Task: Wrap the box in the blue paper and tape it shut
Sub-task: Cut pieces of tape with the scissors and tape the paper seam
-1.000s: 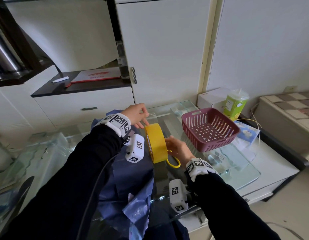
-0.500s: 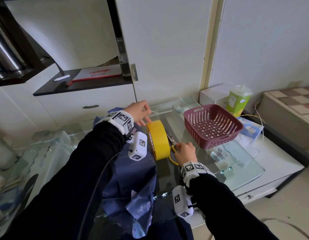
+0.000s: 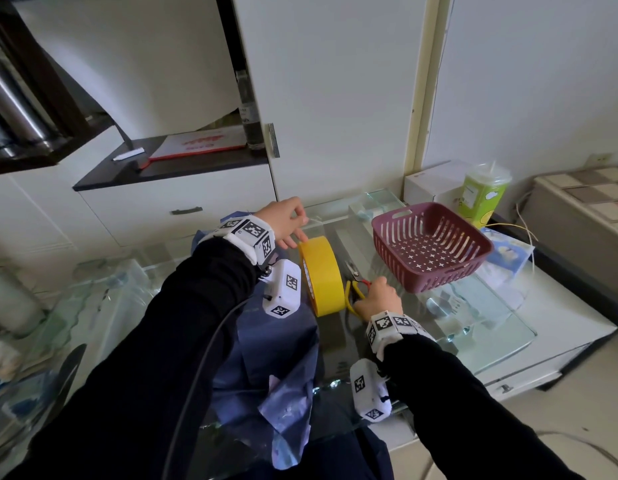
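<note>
Two holds | left hand (image 3: 285,221): round tape roll (image 3: 321,275) | right hand (image 3: 378,297): loop-handled scissors (image 3: 353,273)

place: home | cues: white drawer cabinet (image 3: 155,209); glass table (image 3: 491,327); plastic basket (image 3: 435,282); drink cup (image 3: 482,195)

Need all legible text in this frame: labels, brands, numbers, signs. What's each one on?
Nothing can be read as words.
Red print on the white-and-red folder on the shelf: blurred.
Label on the green cup: too small.
Label on the dark bottle: blurred.
Mark on the white box: too small.
Dark marks on the yellow tape roll rim: blurred.
Wristbands: black-and-white square markers, no words.
</note>
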Motion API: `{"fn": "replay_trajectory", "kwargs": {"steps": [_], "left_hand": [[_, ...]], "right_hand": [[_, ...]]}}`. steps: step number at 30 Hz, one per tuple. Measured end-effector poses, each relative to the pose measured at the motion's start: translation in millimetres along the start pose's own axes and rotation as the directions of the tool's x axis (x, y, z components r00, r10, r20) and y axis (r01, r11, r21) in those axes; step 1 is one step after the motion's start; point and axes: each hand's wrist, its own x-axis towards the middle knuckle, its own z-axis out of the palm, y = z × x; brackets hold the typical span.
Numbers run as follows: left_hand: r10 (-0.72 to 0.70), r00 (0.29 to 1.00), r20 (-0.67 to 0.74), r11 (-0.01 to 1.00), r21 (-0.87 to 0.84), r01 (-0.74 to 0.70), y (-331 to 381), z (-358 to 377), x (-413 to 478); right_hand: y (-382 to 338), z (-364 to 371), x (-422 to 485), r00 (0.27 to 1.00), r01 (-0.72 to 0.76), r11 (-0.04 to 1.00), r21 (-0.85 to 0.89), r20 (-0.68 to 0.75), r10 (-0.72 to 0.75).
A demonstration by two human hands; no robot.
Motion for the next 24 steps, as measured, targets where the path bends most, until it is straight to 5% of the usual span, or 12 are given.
{"fn": "replay_trajectory", "kwargs": {"steps": [4,13,19,24], "left_hand": [[-0.005,1.000,0.000,1.000,0.017,0.005,-4,3,-2],[0.010,0.997,-0.070,0.994,0.111,-0.002,-15,16,2],[0.029,0.987,-0.159,0.943,0.331,0.026,-12,17,5],[0.095,0.981,-0.170,0.934,0.355,-0.029,-9,23,11]], "right_hand": [[-10,-13,5,0.996,-0.028,0.978,0.206,-0.075,0.044],[-28,-41,21,0.982,0.183,0.932,0.314,-0.096,-0.160],[-21,-52,19,0.975,0.175,0.960,0.216,0.095,-0.200],[-6,-56,18,0.959,0.253,0.963,0.090,0.110,-0.262]]}}
